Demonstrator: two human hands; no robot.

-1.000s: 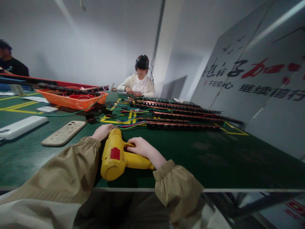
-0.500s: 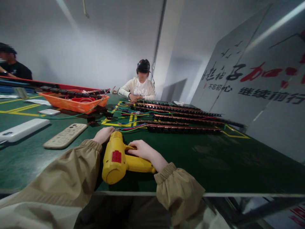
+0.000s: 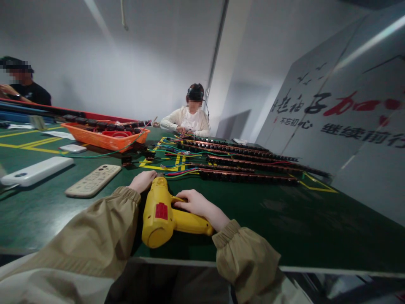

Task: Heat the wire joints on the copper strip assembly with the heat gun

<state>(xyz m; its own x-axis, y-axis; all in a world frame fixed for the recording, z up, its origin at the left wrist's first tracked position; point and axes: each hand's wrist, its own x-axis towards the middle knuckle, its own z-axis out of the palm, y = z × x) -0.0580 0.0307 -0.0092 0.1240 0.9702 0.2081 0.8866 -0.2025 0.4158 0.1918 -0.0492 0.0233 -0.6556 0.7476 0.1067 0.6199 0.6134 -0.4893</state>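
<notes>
A yellow heat gun [image 3: 157, 226] with a red label lies on the green table in front of me, nozzle pointing away and handle to the right. My right hand [image 3: 198, 204] is closed at the handle, its fingers curled by the trigger guard and partly hidden. Beside the nozzle, on its left, is my left hand [image 3: 144, 181]; its fingertips disappear behind the gun, so their grip does not show. Just beyond the nozzle, coloured wires [image 3: 182, 172] run to the nearest long black strip with copper-coloured edging [image 3: 249, 176].
More wired strips [image 3: 243, 160] lie farther back. On the left are a phone [image 3: 93, 181], a white power bank [image 3: 38, 171], a small white device [image 3: 73, 148] and an orange basket [image 3: 101, 141] holding parts. A co-worker [image 3: 190, 116] sits opposite; another person [image 3: 28, 88] is far left.
The view has shifted slightly, moving the scene right and down in the picture. Both my hands keep their places at the heat gun. The co-worker opposite has brought their hands closer together.
</notes>
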